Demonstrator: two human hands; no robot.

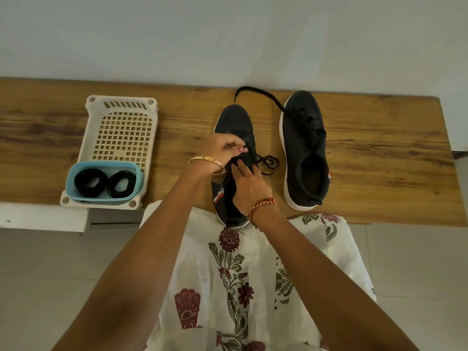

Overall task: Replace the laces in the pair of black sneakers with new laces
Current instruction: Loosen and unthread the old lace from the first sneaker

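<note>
My left hand (222,148) has a grip pinching the lace (267,162) over the near sneaker (235,122) on the tabletop (379,148); my right hand (249,182) presses flat on its tongue. Pulling hard could snag the lace in an eyelet or slide the sneaker off the edge.

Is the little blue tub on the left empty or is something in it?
Not empty. The blue tub, sitting in the white basket, holds two coiled black laces.
</note>
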